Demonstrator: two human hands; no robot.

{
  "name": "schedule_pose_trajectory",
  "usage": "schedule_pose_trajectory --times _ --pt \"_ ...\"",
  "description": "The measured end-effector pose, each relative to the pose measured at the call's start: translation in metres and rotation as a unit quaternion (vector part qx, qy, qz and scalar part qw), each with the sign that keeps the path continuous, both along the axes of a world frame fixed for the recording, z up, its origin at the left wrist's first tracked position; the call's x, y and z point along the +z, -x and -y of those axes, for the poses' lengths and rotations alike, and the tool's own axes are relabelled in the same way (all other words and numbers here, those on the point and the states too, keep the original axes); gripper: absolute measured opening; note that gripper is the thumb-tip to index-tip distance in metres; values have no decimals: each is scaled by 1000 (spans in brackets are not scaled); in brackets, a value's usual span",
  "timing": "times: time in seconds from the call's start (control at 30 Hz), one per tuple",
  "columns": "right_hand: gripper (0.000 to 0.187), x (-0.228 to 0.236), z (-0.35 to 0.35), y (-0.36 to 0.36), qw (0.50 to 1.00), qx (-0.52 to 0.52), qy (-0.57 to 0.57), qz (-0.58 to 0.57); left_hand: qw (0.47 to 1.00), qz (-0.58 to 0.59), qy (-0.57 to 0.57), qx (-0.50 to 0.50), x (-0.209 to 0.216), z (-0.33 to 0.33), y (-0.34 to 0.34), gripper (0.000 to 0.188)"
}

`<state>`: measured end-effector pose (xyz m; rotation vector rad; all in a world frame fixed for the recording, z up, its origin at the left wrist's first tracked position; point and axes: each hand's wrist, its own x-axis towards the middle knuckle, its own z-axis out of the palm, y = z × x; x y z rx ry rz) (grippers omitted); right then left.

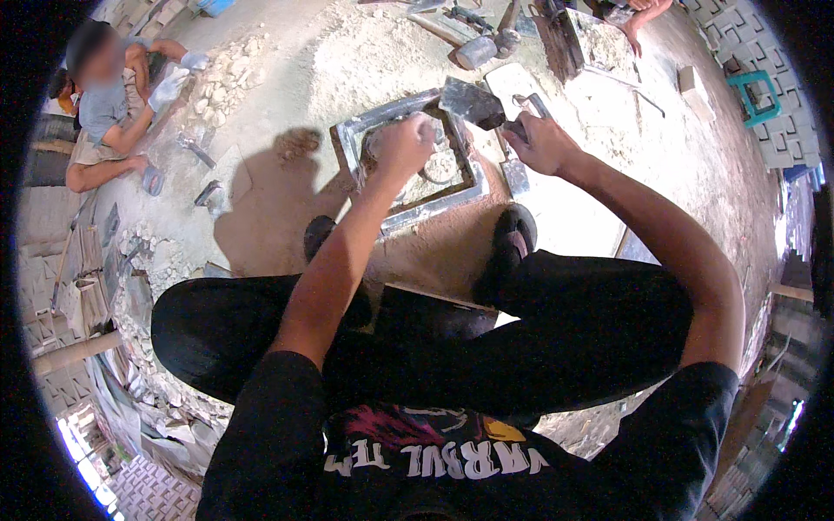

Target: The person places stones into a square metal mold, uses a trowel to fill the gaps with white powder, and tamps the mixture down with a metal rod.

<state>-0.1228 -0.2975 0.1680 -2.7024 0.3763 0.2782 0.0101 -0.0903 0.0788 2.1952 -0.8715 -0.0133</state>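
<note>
A grey rectangular frame (351, 161) lies on the dusty floor between my feet, with pale powdery material and a rounded pale lump (441, 168) inside. Over its middle is my left hand (408, 143), fingers curled closed; whatever they hold is hidden. My right hand (540, 143), just right of the frame, grips the handle of a trowel with a broad dark blade (469, 102). That blade tilts above the frame's far right corner. Near my right hand, a pale board (512, 82) and a small dark block (515, 177) lie on the floor.
A mallet (476, 54) and other tools lie beyond the frame, near a pale powder heap (356, 56). At far left sits a person (109, 113) in gloves beside broken lumps (221, 91). Another person's arm (638, 22) shows at far right, with a teal stool (756, 97) nearby.
</note>
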Motion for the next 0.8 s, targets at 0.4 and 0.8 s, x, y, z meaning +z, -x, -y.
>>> schedule_pose_trajectory --times 0.4,0.8 --pt "45 -16 9 -4 1000 -15 -3 24 959 217 -175 -40 -66 -26 -42 33" --pt "45 -18 8 -7 999 -8 -25 21 968 44 -240 -67 -24 31 -66 44"
